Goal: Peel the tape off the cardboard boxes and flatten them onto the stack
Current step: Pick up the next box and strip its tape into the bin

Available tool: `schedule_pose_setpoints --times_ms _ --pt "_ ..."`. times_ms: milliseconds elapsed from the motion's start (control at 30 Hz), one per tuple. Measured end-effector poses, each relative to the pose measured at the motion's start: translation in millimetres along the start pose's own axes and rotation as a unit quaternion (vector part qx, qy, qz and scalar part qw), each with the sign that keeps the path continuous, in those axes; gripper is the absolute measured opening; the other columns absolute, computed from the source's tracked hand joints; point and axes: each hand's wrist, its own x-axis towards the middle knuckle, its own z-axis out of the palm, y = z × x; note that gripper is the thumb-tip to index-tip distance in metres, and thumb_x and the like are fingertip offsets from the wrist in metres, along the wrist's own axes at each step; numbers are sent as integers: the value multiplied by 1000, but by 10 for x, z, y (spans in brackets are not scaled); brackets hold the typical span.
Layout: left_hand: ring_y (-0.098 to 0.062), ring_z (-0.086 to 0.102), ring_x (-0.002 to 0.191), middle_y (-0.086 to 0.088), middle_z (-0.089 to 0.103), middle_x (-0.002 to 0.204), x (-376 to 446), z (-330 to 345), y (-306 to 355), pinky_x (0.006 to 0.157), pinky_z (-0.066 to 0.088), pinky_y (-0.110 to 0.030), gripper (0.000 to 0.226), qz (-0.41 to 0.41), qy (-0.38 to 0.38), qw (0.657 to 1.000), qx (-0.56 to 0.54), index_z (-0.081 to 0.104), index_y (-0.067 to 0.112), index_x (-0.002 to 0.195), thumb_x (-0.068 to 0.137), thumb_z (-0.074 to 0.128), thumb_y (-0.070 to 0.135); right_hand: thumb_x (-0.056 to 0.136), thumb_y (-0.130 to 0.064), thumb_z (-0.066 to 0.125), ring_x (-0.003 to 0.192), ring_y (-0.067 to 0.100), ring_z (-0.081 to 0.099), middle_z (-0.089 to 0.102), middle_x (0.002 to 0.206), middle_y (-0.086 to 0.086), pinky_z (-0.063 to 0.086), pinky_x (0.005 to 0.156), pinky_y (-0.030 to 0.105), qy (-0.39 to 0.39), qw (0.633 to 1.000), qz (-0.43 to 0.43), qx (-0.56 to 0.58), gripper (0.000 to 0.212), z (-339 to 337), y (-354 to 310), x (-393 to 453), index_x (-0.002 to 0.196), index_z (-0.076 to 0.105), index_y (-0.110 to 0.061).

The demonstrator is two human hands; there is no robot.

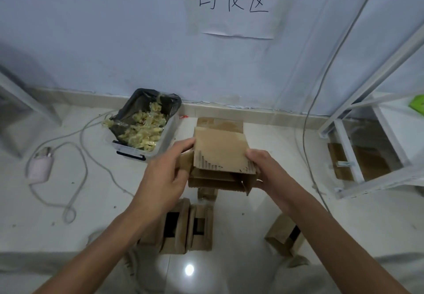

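Observation:
A brown cardboard box [219, 153] is held in the air at the centre of the view, its flaps loose and its upper face torn where tape came away. My left hand [165, 174] grips its left side, thumb on top by a folded flap. My right hand [266, 170] grips its right lower corner. Behind it, by the wall, flattened cardboard lies in a stack [220, 122]. Three small boxes stand on the floor near me, two side by side [183, 227] and one to the right [284, 236].
A clear plastic bin [146, 128] lined with a black bag holds crumpled tape, back left. A white cable and a pink adapter [40, 165] lie on the floor at left. A white metal shelf frame [358, 147] stands at right, cardboard under it.

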Motion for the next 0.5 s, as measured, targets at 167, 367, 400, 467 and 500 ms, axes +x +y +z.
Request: schedule_pose_setpoints --times_ms 167,367,400,467,500 --pt "-25 72 113 0 74 124 159 -349 -130 95 56 -47 42 -209 16 920 -330 60 24 139 100 48 34 91 -46 70 127 32 63 64 139 9 56 98 54 -66 994 -28 77 65 113 117 40 151 49 -30" --pt "1 65 112 19 65 127 17 -383 -192 86 57 -21 94 -140 -107 977 -121 45 45 148 67 92 46 86 -20 87 141 -4 43 36 158 -25 49 109 23 -108 969 -157 -156 114 316 206 -55 162 8 -50" --pt "3 63 111 22 64 126 3 -362 -179 84 55 -17 103 -105 -90 989 -57 42 45 149 61 95 46 90 -28 83 144 -6 39 34 159 -29 46 111 22 -112 969 -156 -153 104 305 192 -70 163 12 -49" --pt "5 56 112 23 59 130 -9 -341 -168 87 51 -23 110 -22 -44 995 88 39 41 150 55 92 56 95 -52 67 140 -10 42 40 155 -32 44 112 24 -76 977 -145 -138 74 305 131 -69 159 29 -49" --pt "3 52 113 19 56 133 -24 -333 -163 86 51 -29 110 22 -26 987 155 39 36 149 55 89 60 95 -60 59 135 -9 48 47 150 -30 47 112 28 -35 979 -135 -146 65 313 104 -56 156 38 -48"
